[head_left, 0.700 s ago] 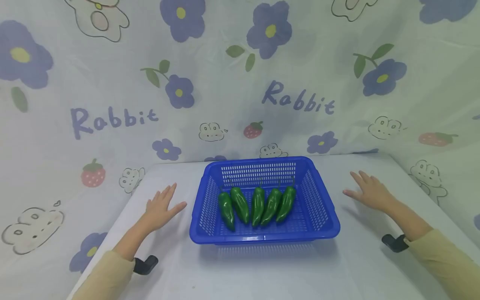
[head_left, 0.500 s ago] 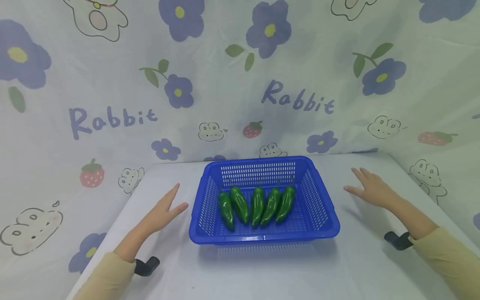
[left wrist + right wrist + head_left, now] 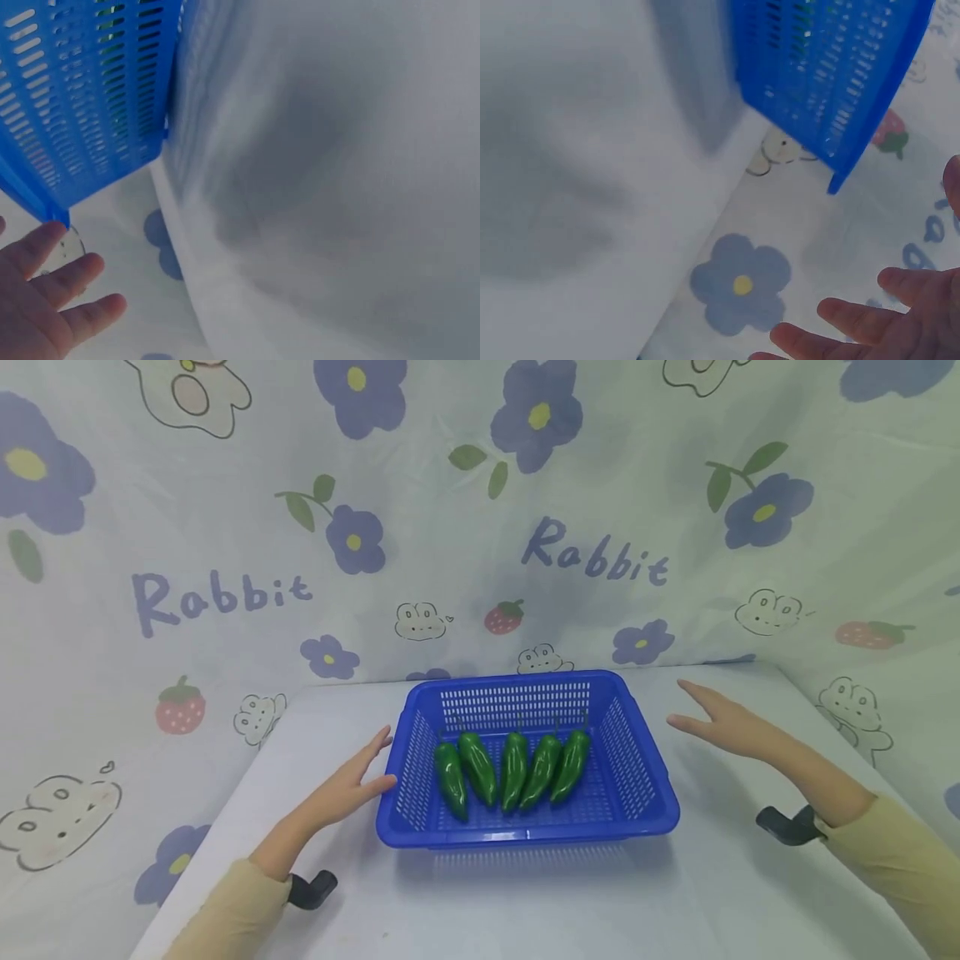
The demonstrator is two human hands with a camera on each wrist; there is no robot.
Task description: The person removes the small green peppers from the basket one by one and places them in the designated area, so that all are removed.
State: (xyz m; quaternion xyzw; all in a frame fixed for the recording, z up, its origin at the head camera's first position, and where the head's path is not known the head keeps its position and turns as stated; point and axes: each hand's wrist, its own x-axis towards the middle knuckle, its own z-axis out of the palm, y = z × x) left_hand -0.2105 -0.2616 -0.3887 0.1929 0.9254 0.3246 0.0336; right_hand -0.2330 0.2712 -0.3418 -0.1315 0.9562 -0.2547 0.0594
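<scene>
A blue plastic basket (image 3: 528, 837) with slotted walls stands on the white table. Several green peppers (image 3: 514, 772) lie side by side inside it, stems toward the back. My left hand (image 3: 337, 793) is at the basket's left side, thumb and fingers spread, with the fingertips right at the rim. In the left wrist view, the fingers of that hand (image 3: 45, 300) are by the corner of the basket wall (image 3: 75, 90). My right hand (image 3: 738, 727) hovers to the right of the basket, apart from it, with fingers straight and nothing held. The right wrist view shows its spread fingers (image 3: 851, 319).
Behind the table (image 3: 540, 914) hangs a pale curtain (image 3: 465, 527) printed with flowers, strawberries and rabbits; it also covers both sides. A black wrist mount (image 3: 313, 889) sits under the left sleeve and another black mount (image 3: 787, 825) under the right.
My left hand has moved right, up to the basket's left rim. My right hand has drawn a little left, closer to the basket. The basket and peppers stay in place.
</scene>
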